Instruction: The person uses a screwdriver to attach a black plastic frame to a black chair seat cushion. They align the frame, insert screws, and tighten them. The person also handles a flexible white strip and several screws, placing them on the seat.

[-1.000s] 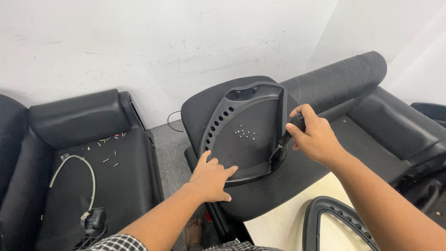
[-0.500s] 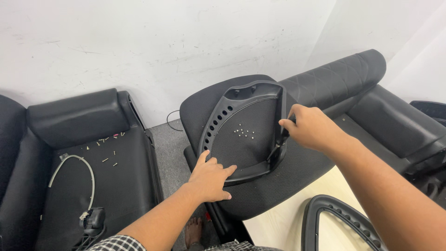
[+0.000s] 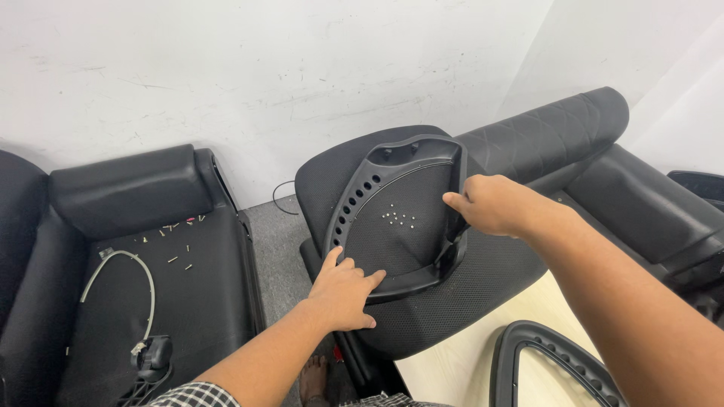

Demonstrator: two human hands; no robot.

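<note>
Black plastic frame (image 3: 392,218), perforated along its left rim, lies on a mesh seat cushion (image 3: 483,286) propped between two sofas. Left hand (image 3: 343,290) presses flat, fingers spread, on the lower rim. Right hand (image 3: 494,203) pinches the right edge, fingers curled. Risk: small screws (image 3: 397,218) resting loose on the mesh inside could roll off if the frame tilts.

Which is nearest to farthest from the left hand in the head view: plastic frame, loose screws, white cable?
1. plastic frame: touching, under the left hand.
2. loose screws: left, on the black seat.
3. white cable: left, just beyond the screws; nearly level with them, a close call.
</note>
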